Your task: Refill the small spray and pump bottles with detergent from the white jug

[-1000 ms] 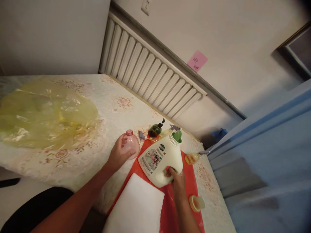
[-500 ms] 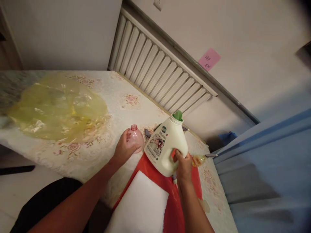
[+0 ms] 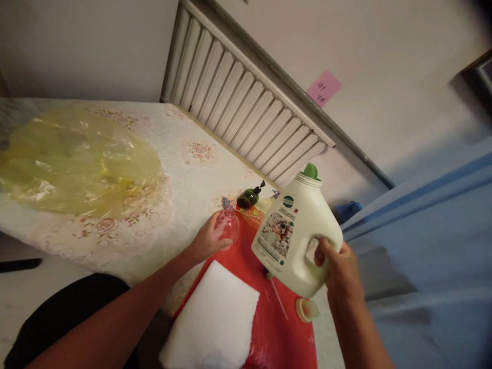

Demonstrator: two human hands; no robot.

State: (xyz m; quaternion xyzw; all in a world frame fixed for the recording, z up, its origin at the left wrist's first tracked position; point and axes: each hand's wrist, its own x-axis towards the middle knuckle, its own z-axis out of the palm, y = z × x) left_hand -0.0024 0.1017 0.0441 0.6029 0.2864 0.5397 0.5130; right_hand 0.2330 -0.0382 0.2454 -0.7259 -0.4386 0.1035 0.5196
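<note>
My left hand [image 3: 209, 238] is wrapped round a clear pink bottle [image 3: 231, 228] with an open, uncapped neck. Gripped by its side handle, a large cream detergent jug [image 3: 294, 238] hangs from my right hand [image 3: 342, 266]. The jug leans a little to the right, and a green spout [image 3: 310, 170] shows in its open mouth. Its printed label faces left. Both containers are above a red sheet [image 3: 265, 328], the jug to the right of the bottle and apart from it. A round cream cap [image 3: 306, 309] lies below the jug.
A white foam-like block [image 3: 215, 318] rests on the red sheet. Behind the bottle lies a dark green pump bottle [image 3: 249, 198]. A yellow plastic bag [image 3: 80, 164] covers the table's left part. A radiator [image 3: 238, 97] borders the far edge; a blue curtain [image 3: 430, 256] hangs at the right.
My right hand has carried the jug to the right, away from the pink bottle. The pink bottle has shifted slightly right in view. The dark pump bottle and round cap now show more fully.
</note>
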